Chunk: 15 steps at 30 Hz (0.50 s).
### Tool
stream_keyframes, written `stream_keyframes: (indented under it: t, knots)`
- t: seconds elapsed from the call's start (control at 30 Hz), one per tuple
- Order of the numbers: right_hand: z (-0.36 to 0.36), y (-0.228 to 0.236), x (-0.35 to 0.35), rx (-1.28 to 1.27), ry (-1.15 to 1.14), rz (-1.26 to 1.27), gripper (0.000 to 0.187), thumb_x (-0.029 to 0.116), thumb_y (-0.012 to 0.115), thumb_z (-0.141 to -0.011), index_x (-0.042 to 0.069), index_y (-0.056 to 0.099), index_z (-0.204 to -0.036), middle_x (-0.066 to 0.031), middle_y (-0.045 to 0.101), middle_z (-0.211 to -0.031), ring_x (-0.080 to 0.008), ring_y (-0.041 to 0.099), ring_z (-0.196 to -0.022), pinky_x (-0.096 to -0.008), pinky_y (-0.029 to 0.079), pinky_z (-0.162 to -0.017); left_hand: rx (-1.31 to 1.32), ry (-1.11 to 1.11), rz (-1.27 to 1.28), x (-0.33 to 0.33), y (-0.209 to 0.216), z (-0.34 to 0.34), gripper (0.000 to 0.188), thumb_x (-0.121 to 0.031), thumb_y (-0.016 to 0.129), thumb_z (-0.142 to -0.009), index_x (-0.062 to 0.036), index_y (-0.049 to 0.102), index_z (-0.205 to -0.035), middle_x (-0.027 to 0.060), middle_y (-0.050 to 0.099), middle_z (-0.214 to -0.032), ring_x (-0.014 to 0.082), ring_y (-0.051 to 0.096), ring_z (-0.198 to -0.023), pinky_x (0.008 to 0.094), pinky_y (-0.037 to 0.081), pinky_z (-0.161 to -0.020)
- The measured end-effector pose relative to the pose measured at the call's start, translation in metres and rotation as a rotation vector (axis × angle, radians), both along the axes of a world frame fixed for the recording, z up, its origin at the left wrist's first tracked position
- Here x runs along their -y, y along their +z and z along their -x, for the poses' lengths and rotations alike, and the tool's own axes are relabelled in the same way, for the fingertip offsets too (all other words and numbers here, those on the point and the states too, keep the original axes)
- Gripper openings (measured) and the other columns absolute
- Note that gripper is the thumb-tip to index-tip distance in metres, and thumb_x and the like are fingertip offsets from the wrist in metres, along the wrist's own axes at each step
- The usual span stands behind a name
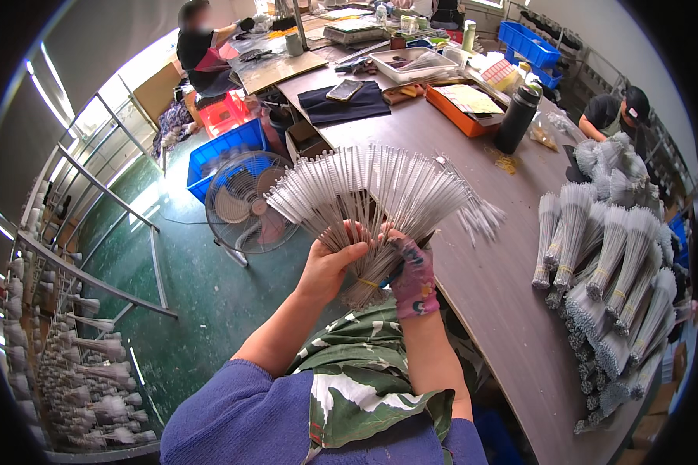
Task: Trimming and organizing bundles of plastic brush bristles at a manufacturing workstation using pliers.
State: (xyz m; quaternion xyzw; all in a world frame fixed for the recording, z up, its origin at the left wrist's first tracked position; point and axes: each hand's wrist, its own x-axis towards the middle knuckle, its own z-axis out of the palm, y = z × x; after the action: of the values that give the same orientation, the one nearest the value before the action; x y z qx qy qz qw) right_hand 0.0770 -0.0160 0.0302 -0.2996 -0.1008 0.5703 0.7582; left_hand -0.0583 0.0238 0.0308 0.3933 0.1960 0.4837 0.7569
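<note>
A bundle of thin wire tube brushes (372, 194) with whitish bristle ends is fanned out in front of me, bristles upward. A yellow band (368, 283) circles the gathered stems near their lower end. My left hand (335, 260) grips the stems from the left, with the thumb across the front. My right hand (413, 275), in a pink patterned fingerless glove, closes round the stems on the right side. Some loose brushes (477, 209) lie on the table just right of the fan. Several banded brush bundles (613, 263) are piled farther right.
The long table (492, 302) runs along my right, with a black bottle (517, 120), an orange box (465, 108) and a dark cloth with a phone (344, 91). A floor fan (248, 201) and blue crate (225, 155) stand left. Metal racks (93, 263) hold brushes. Two people work nearby.
</note>
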Motion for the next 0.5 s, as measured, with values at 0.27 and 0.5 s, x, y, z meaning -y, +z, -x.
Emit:
stream_keyframes:
  t: [0.27, 0.5]
  knots:
    - [-0.008, -0.001, 0.003, 0.053, -0.04, -0.064, 0.036, 0.008, 0.068, -0.072, -0.002, 0.055, -0.104, -0.0071, 0.062, -0.089, -0.0164, 0.06, -0.078, -0.028, 0.05, -0.071, -0.175, -0.307, 0.025, -0.006, 0.006, 0.013, 0.052, 0.001, 0.057, -0.083, -0.005, 0.039, -0.131, 0.0043, 0.054, -0.116, 0.0127, 0.053, -0.101, 0.0277, 0.042, -0.088]
    - [-0.001, 0.009, 0.003, 0.382, 0.031, -0.084, 0.041, 0.009, 0.072, -0.071, -0.003, 0.054, -0.105, -0.0091, 0.062, -0.093, -0.0173, 0.061, -0.08, -0.0287, 0.05, -0.071, -0.297, -0.134, -0.269, -0.005, 0.006, 0.0, 0.06, 0.003, 0.058, -0.081, -0.0063, 0.034, -0.135, 0.0005, 0.055, -0.11, 0.0064, 0.052, -0.097, 0.0255, 0.042, -0.086]
